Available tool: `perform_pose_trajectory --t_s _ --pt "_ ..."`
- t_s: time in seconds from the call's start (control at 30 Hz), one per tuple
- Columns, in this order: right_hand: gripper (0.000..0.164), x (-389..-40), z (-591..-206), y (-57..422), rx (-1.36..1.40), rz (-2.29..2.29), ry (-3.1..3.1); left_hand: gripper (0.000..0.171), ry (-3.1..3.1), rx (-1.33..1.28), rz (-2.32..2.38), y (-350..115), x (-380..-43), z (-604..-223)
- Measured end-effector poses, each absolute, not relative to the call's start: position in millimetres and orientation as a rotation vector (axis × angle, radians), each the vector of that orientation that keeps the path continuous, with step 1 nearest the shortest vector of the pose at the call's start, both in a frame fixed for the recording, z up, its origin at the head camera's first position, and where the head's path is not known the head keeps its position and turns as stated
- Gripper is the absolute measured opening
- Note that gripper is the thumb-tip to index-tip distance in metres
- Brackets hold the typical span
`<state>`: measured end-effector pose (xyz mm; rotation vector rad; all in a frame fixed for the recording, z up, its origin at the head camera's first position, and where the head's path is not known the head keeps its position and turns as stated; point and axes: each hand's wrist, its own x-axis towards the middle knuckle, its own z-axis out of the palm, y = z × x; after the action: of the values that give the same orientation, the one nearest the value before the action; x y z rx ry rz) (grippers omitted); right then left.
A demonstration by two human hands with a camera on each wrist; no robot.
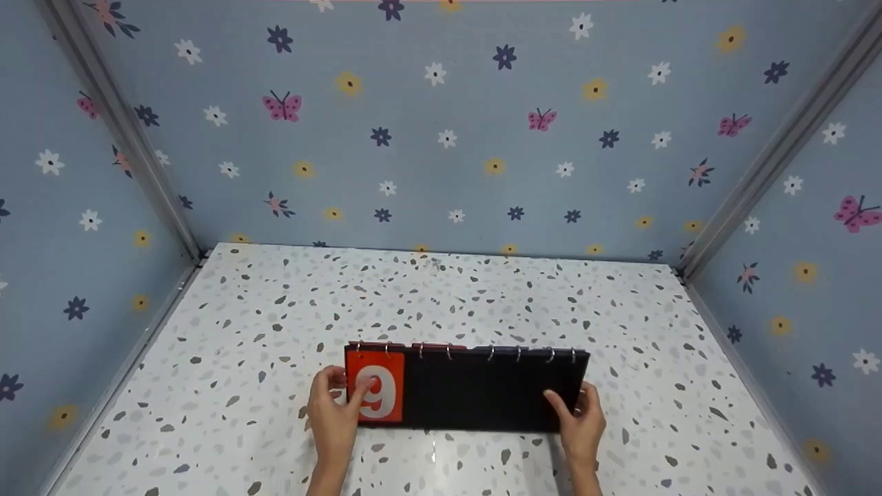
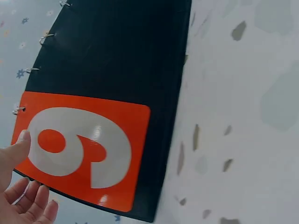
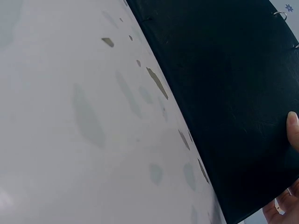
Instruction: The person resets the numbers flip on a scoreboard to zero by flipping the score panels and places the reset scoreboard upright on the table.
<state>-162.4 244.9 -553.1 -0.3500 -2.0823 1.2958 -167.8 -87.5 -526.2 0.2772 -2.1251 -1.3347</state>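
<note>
A long black flip scoreboard (image 1: 475,393) with metal rings along its top edge is held up by its two ends over the near part of the table. An orange number card (image 2: 126,163) with a white 9 hangs at its left end; the rest of this face is plain black. My left hand (image 1: 334,413) grips the left end, thumb lying over the card and fingers behind. At the right end my right hand (image 1: 582,420) pinches the board, its thumb on the black front. In the right wrist view only the thumb and some fingertips of that hand (image 3: 292,130) show.
The white speckled table (image 1: 427,296) spreads behind and around the board. Blue flowered panels (image 1: 441,138) stand at the back and both sides, joined by grey metal posts (image 1: 778,138) at the corners.
</note>
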Motion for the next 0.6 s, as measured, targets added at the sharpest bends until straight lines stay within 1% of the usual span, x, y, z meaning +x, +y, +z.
perform_pose_trajectory --t_s 0.27,0.6 --pt "0.037 -163.0 -554.0 244.8 -0.337 1.296 -2.069 0.033 -2.136 0.351 -1.331 -89.9 -171.2 -536.6" --pt "0.038 -163.4 -554.2 244.8 -0.384 1.305 -2.082 0.025 -2.169 0.372 -1.39 -91.9 -165.6 -531.7"
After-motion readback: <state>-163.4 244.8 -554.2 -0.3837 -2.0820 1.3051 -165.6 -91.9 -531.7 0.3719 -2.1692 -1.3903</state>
